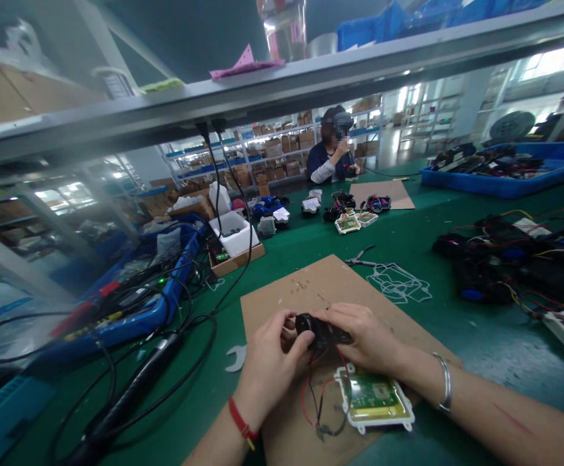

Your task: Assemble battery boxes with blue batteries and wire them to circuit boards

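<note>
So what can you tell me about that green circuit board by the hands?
The green circuit board sits in a white plastic frame with small lugs around its edge; a yellowish band shows inside the frame. It lies flat on a brown cardboard sheet. Thin red and black wires seem to run from its left side up to a black part held between the left hand and right hand.

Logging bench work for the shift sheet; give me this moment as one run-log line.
left hand: grips black wired component | right hand: grips same component | beside: circuit board on cardboard sheet
</note>
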Demonstrator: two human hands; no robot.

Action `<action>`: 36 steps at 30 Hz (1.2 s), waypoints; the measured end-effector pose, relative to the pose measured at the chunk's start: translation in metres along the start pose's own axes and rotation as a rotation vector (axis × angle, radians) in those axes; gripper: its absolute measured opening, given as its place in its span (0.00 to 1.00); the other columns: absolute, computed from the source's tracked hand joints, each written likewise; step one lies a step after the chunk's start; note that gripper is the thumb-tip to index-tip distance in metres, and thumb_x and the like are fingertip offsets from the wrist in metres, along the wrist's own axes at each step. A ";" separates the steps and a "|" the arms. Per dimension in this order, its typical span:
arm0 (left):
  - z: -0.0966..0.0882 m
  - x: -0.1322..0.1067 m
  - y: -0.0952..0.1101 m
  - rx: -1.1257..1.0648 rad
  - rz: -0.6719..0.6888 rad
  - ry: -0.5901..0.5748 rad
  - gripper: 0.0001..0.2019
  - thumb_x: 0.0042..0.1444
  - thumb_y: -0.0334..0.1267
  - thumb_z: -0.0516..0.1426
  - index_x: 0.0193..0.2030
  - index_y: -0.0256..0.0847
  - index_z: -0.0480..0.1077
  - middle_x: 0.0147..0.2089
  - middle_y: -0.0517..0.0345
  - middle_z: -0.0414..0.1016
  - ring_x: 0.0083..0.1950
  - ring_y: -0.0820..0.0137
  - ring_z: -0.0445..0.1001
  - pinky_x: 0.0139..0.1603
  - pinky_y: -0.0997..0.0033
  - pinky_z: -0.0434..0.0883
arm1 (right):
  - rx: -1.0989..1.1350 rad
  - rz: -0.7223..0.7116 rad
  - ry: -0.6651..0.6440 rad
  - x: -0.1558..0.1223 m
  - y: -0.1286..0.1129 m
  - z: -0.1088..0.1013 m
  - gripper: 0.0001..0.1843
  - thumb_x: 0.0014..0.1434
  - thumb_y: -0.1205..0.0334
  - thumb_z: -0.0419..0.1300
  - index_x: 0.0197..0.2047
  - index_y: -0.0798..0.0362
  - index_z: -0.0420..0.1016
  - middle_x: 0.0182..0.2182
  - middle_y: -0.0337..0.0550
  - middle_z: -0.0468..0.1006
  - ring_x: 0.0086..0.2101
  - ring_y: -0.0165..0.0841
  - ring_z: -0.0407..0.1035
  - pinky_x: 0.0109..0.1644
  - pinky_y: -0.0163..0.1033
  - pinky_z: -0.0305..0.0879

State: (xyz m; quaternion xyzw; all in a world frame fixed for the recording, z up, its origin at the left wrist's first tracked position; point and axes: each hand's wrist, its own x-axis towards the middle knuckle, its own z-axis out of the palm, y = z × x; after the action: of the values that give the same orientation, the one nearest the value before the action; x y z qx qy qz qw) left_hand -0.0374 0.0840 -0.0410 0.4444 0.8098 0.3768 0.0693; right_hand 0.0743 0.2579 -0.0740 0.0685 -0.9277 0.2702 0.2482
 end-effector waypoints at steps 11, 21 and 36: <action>-0.003 0.000 -0.006 0.047 0.194 0.000 0.21 0.56 0.28 0.53 0.56 0.46 0.61 0.52 0.52 0.67 0.48 0.66 0.71 0.49 0.63 0.71 | -0.007 0.014 0.008 0.002 -0.002 -0.002 0.26 0.49 0.74 0.57 0.52 0.54 0.69 0.37 0.46 0.76 0.38 0.37 0.69 0.39 0.39 0.65; -0.005 0.001 -0.007 0.123 0.314 -0.086 0.16 0.59 0.31 0.54 0.53 0.47 0.65 0.50 0.55 0.69 0.50 0.65 0.70 0.51 0.64 0.69 | 0.013 -0.003 -0.014 0.000 0.000 -0.001 0.28 0.48 0.75 0.57 0.54 0.53 0.68 0.39 0.46 0.76 0.39 0.36 0.69 0.40 0.39 0.64; -0.056 -0.004 -0.066 0.348 -0.257 -0.333 0.04 0.53 0.38 0.54 0.32 0.40 0.64 0.33 0.56 0.73 0.35 0.63 0.73 0.34 0.69 0.62 | 0.056 0.090 0.101 0.003 0.000 -0.001 0.23 0.48 0.75 0.54 0.48 0.55 0.72 0.33 0.45 0.75 0.36 0.36 0.67 0.40 0.42 0.61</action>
State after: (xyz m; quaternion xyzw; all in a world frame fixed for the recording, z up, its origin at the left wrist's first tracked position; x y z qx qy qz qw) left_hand -0.1042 0.0288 -0.0464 0.3990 0.8895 0.1421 0.1714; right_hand 0.0722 0.2589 -0.0715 0.0200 -0.9083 0.3098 0.2803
